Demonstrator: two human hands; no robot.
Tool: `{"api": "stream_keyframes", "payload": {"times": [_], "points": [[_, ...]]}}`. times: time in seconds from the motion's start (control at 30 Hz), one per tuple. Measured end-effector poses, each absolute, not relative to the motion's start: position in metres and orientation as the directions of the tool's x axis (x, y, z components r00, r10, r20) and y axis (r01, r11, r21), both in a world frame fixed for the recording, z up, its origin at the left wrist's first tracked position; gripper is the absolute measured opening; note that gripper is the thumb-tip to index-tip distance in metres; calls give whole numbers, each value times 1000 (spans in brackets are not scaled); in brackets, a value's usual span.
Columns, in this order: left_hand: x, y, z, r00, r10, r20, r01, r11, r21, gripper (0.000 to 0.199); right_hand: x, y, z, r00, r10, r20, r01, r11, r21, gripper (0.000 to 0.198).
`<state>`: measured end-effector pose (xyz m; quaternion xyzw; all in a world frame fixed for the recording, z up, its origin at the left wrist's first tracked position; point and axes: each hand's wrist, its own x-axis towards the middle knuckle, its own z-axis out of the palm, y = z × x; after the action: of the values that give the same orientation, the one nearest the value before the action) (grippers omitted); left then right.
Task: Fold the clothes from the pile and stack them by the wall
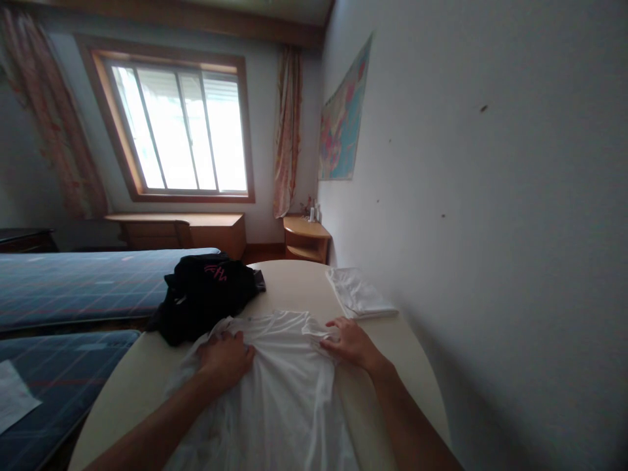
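Observation:
A thin white shirt (289,386) lies spread over the round table (422,366), running toward me with soft wrinkles. My left hand (226,358) is on its left upper part, fingers curled into the cloth and folds drawn toward them. At the right upper edge, my right hand (354,343) has a bit of the fabric between thumb and fingers. Just beyond my left hand is a heaped black garment (209,294) with a pink print. A folded white garment (363,294) rests past my right hand, by the wall.
Two blue plaid mattresses (98,288) are to the left, the nearer with a white sheet of paper (14,396) on it. The wall (515,261) runs close along the table's right side. A desk (216,229) and a corner shelf (307,227) stand at the back.

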<state>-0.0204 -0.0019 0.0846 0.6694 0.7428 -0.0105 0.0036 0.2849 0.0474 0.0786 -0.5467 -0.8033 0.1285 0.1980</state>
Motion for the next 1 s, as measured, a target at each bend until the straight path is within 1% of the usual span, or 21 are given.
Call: {"api": "stream_keyframes", "payload": {"times": [0.07,0.1,0.17,0.23,0.27,0.33,0.4,0.43,0.5,0.6,0.63,0.7,0.77,0.87,0.93,1.0], "points": [[-14,-2,96,-141,990,-22,989,140,-48,45,282,47,80,-349,924,153,811,380,-444,28],[-8,-2,99,-132,991,-3,990,131,-60,43,281,48,80,-338,930,147,808,367,-460,22],[9,-1,98,-31,997,75,997,37,-75,45,280,52,79,-242,957,161,812,291,-506,17],[26,1,89,67,987,143,996,-57,-70,53,285,55,78,-74,977,198,811,175,-558,19],[33,2,83,92,985,147,995,-86,-45,57,289,57,78,21,976,215,816,108,-567,22],[43,4,70,88,990,110,995,-93,38,60,298,58,78,169,960,225,847,-25,-531,26],[47,6,59,74,994,85,991,-83,104,61,305,55,79,228,952,206,889,-118,-443,30],[46,6,54,72,993,97,989,-83,122,61,306,53,81,224,953,202,908,-128,-399,32],[44,5,48,91,985,148,984,-112,141,60,302,49,84,161,958,235,939,-75,-336,38],[40,-4,44,162,962,218,969,-197,149,55,282,43,86,-13,940,340,947,121,-298,41],[40,-9,44,189,955,228,962,-227,150,54,274,42,85,-77,933,350,937,188,-295,39],[41,-20,44,239,947,212,948,-275,160,52,260,40,81,-176,932,317,914,274,-297,38],[42,-27,46,280,945,169,934,-309,182,53,251,38,75,-206,946,251,916,277,-291,40],[37,-25,53,272,951,150,932,-299,203,53,251,38,70,-142,971,191,948,189,-256,38],[26,-14,59,188,963,191,956,-224,191,50,257,38,70,-85,979,183,965,126,-229,32],[11,-1,65,78,968,240,982,-116,149,45,265,40,72,-44,984,170,975,79,-207,25]]}}
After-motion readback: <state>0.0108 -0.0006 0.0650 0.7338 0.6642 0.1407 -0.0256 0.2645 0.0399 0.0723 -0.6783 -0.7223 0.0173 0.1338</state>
